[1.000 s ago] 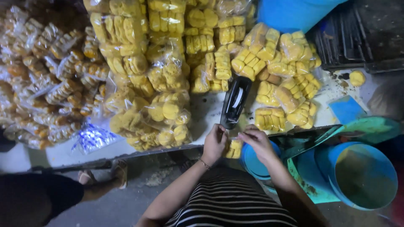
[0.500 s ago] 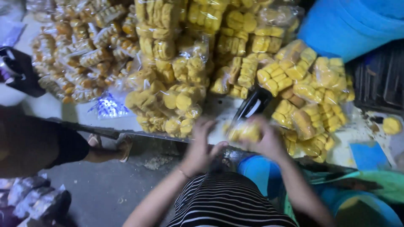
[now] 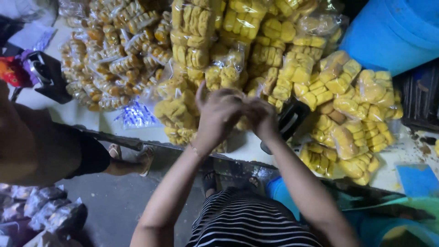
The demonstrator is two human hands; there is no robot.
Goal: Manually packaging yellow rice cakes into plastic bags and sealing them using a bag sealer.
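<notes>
Nearest the camera, a lap in a black-and-white striped cloth (image 3: pixel 249 219) fills the bottom of the view, and both bare forearms rise from it towards the white tabletop (image 3: pixel 82 114). The left hand (image 3: pixel 218 115) and the right hand (image 3: pixel 261 116) meet just above the table's near edge, knuckles up and fingers curled in towards each other, touching or nearly so. They seem to pinch the neck of a clear plastic bag of yellow pieces (image 3: pixel 224 144), which shows only as a sliver below the wrists; I cannot tell just how the fingers grip it, as the backs of the hands hide it. Just behind the right hand lies a black box-shaped device (image 3: pixel 292 120), partly covered.

To the left, another person's bare leg in dark shorts (image 3: pixel 68 155) stands beside the table, a sandalled foot (image 3: pixel 144 158) on the grey floor. Some filled clear bags (image 3: pixel 50 215) lie on the floor at the lower left.

Farther off, the table is heaped with closed clear bags of yellow blocks (image 3: pixel 347 100) on the right and middle, and closed bags of browner, striped pieces (image 3: pixel 119 59) on the left. A big blue plastic tub (image 3: pixel 388 32) stands at the far right.

Judging from the heaps, most of the bagging is done; the bag in hand appears to be at the closing step, and no loose pieces can be made out.
</notes>
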